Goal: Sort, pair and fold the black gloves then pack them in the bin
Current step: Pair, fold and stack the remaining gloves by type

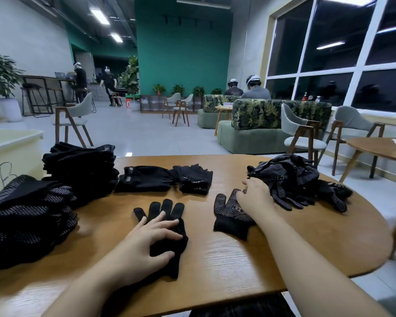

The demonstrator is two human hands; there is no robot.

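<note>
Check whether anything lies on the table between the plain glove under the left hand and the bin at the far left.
Yes. Between the plain glove under the left hand and the bin lie two stacks: dotted gloves at the near left and plain gloves behind them.

We note that the table [238, 259] is wood with visible grain and a low sheen. The plain glove [169, 227] near its front edge is matt black knit cloth. The dotted glove [229, 213] is black knit with pale raised grip dots, as is the loose pile [295, 179] toward the right edge. The bin [12, 143] beyond the left edge looks like smooth cream plastic.
</note>
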